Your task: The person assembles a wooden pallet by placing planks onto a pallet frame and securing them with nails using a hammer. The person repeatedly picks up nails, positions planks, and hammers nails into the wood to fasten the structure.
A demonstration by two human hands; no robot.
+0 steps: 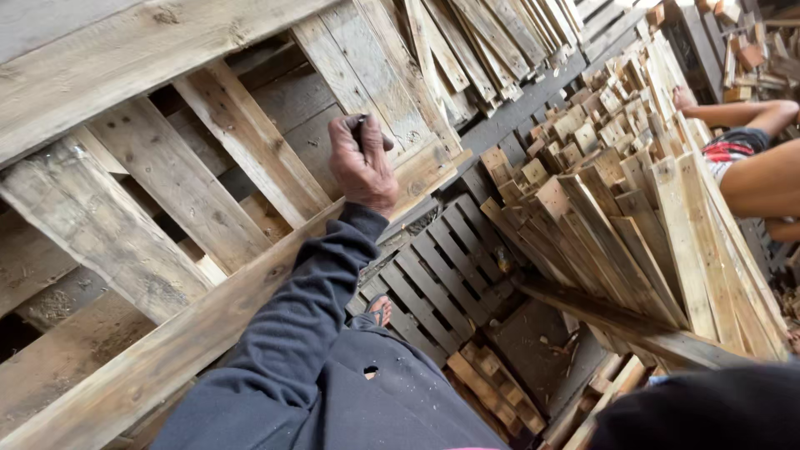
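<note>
My left hand (360, 165), in a dark blue sleeve, is raised against a large weathered wooden pallet (175, 192) that leans across the left half of the view. Its fingers are closed around a small dark tool (360, 127) whose tip rests near the pallet's edge board. What kind of tool it is cannot be made out. My right hand is out of sight; only a dark sleeve (700, 408) shows at the lower right corner. My sandalled foot (379, 310) stands on a dark slatted pallet (442, 275) below.
A big heap of loose planks and short wooden blocks (617, 167) fills the right side. Another person's bare arm (754, 179) and striped clothing (729, 148) lie beyond it. More boards (483, 42) are stacked at the top.
</note>
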